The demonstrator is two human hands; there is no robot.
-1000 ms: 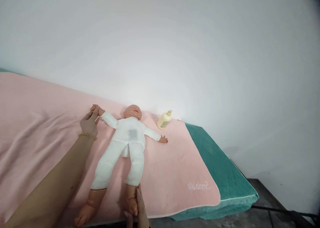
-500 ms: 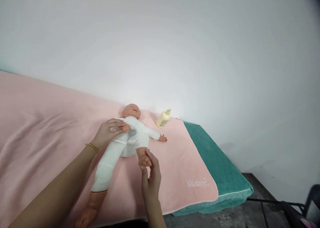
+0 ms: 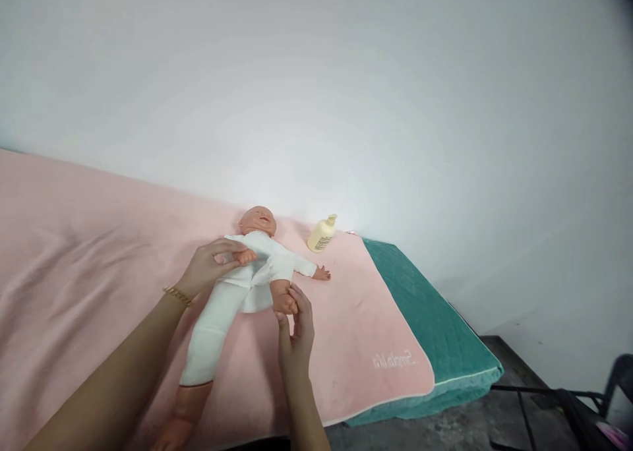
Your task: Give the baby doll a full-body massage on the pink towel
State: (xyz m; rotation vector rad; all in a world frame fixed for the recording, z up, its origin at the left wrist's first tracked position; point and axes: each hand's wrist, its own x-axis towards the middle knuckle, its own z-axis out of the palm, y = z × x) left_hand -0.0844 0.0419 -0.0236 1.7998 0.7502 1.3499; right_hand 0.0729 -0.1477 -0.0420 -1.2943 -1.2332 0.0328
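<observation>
A baby doll [image 3: 259,242] with a bald head and white cloth body lies on its back on a pink blanket [image 3: 356,319]. My left hand [image 3: 208,264], with a gold bracelet at the wrist, pinches one of the doll's hands [image 3: 244,256] over its chest. Between the thumb and fingers of my right hand [image 3: 297,329] is one of the doll's feet [image 3: 284,300], raised with the leg bent toward the body. The other leg [image 3: 205,342] stretches toward me. The doll's other arm [image 3: 304,266] lies out to the right.
A pale yellow pump bottle [image 3: 322,234] stands near the wall, right of the doll's head. Beyond the blanket, a green mattress [image 3: 430,312] ends at the right. A white wall [image 3: 316,95] rises behind. Dark metal framing [image 3: 548,391] is at lower right.
My right hand has pushed the doll's foot slightly up toward its body. My left hand has shifted a little left, still holding the doll's hand.
</observation>
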